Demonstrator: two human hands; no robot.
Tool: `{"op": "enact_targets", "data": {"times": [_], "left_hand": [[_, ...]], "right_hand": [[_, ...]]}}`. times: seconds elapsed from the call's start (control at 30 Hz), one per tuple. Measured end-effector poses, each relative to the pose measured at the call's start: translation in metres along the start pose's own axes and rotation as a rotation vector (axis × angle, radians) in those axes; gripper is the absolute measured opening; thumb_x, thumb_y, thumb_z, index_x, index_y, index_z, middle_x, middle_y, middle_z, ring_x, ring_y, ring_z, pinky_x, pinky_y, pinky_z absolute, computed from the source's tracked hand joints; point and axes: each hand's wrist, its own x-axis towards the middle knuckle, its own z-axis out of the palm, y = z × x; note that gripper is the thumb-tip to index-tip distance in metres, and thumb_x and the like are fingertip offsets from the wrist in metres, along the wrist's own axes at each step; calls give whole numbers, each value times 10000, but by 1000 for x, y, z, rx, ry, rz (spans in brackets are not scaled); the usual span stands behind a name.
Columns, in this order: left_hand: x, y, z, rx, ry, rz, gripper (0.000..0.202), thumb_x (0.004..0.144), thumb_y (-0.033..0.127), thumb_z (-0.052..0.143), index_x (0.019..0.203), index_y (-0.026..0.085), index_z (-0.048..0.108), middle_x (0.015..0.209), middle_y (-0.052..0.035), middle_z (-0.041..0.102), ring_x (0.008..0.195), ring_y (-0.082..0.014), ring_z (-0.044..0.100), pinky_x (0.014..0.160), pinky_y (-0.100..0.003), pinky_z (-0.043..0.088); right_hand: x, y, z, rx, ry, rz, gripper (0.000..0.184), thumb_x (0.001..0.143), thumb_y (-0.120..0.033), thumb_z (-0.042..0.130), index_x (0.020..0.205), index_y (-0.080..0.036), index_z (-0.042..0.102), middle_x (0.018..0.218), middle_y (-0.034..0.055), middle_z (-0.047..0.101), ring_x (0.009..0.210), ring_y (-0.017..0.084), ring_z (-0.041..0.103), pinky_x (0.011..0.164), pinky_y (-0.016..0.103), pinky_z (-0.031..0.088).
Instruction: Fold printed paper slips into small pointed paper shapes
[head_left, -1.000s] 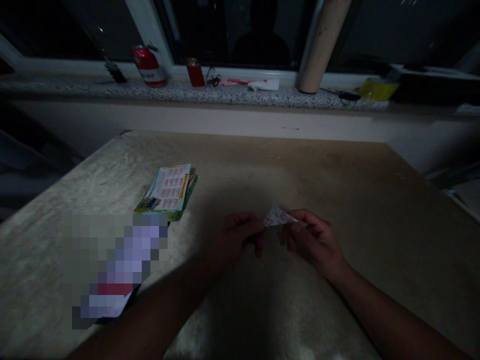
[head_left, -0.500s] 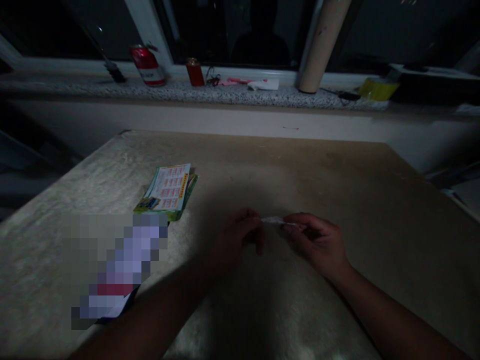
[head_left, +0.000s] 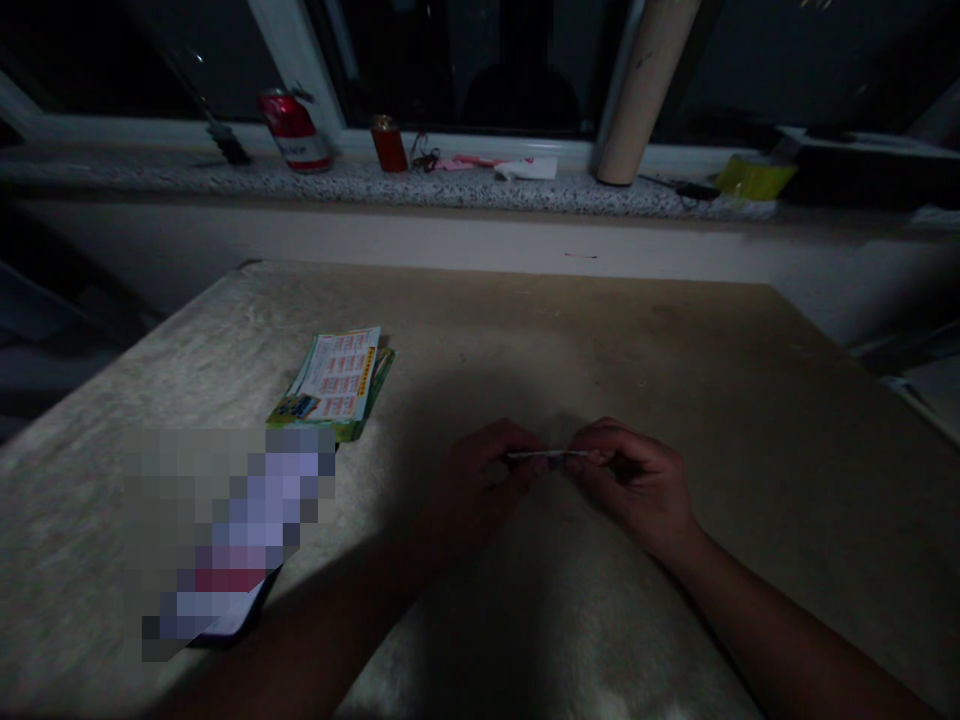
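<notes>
- Both left hand and right hand pinch the paper, nearly closed.
- Uneven pressure could crease it askew; a slack pinch could drop it.

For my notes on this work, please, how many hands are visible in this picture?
2: the left hand and the right hand, both pinching one thin paper piece between them. No others show.

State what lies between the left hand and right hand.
In the head view, a thin piece of paper, seen nearly edge-on, spans the gap; the left hand and right hand both hold it.
</notes>
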Motion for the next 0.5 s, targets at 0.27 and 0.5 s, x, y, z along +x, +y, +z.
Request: {"op": "enact_targets", "data": {"times": [0.27, 0.5], "left_hand": [[0, -6, 0, -42, -9, 184, 63, 900, 205, 655, 861, 179, 697, 777, 3, 649, 722, -109, 607, 663, -224, 461], [-1, -8, 3, -14, 72, 175, 62, 882, 187, 665, 854, 187, 721, 796, -10, 662, 720, -116, 632, 641, -223, 483]], "right_hand": [[1, -6, -3, 126, -81, 73, 60, 811, -190, 766, 758, -197, 738, 750, 27, 678, 652, 126, 625, 562, 244, 474], [-1, -2, 4, 320, -56, 311, 130, 818, -308, 768, 865, -192, 732, 595, -13, 641, 452, 87, 530, 405, 198, 415]]}}
